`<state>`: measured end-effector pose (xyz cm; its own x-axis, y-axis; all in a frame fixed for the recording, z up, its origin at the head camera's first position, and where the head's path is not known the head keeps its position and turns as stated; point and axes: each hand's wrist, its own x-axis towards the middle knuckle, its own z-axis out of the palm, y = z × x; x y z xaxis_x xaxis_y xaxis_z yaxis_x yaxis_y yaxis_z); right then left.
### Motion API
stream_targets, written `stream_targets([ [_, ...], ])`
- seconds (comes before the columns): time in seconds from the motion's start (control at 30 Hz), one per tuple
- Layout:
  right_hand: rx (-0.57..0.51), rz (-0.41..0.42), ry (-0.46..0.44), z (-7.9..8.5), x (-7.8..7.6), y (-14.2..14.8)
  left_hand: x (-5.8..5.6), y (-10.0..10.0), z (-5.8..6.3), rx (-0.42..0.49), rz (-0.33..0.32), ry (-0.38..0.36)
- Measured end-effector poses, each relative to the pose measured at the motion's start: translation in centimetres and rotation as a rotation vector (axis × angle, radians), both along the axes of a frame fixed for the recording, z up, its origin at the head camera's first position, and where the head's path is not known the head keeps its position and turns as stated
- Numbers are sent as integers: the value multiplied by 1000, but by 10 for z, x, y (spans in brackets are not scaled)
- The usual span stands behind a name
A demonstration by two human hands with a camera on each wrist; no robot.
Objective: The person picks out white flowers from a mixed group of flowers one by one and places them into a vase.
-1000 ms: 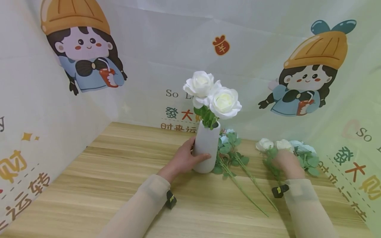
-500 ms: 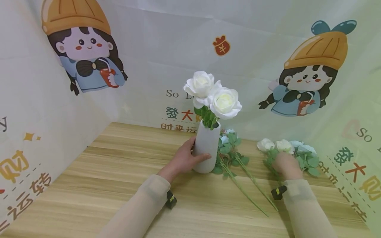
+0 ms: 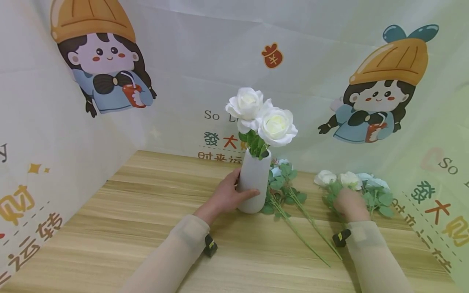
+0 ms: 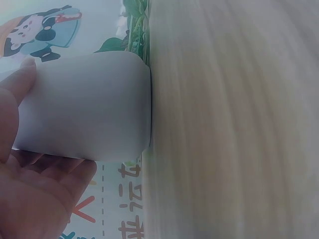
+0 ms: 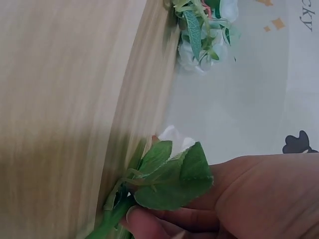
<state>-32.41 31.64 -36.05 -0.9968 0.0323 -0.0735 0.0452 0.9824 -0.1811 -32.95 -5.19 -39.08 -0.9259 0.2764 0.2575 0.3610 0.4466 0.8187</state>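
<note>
My left hand (image 3: 225, 194) grips the lower part of a white vase (image 3: 254, 183), thumb across its front and fingers round its far side. Upright on the wood table, the vase (image 4: 89, 104) holds two large white roses (image 3: 277, 125) with green leaves at its mouth. Over at the right, my right hand (image 3: 351, 204) is down among flowers lying flat. The right wrist view shows its thumb and fingers pinching the green stem (image 5: 112, 219) of a white rose, just by the leaves (image 5: 172, 184). Two white rose heads (image 3: 325, 178) lie just beyond this hand; the fingertips are hidden in the head view.
Beside the vase lie pale blue flowers (image 3: 282, 169) with long green stems (image 3: 307, 244) pointing toward me. More pale blue flowers (image 3: 377, 185) lie right of my right hand. A printed cloth (image 3: 183, 81) with cartoon figures walls the table (image 3: 121, 228) at back and sides.
My right hand has shifted slightly left and toward me among the flowers, and the white rose heads there have stirred a little. The left hand and vase have stayed put.
</note>
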Motion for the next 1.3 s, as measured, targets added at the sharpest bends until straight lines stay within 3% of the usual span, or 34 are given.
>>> stream_targets([
  [0.17,28,36,25,0,-2,0,0,0,0,8,0,1],
  [0.6,-84,4,62,5,0,-4,0,1,0,5,-5,11],
  [0.83,-73,52,190,17,-2,-11,-2,1,-1,3,-5,13],
  [1.07,-78,43,292,34,0,-26,-2,0,-2,1,-7,11],
  [1.3,-207,46,368,47,10,-43,-1,0,-1,8,-10,18],
])
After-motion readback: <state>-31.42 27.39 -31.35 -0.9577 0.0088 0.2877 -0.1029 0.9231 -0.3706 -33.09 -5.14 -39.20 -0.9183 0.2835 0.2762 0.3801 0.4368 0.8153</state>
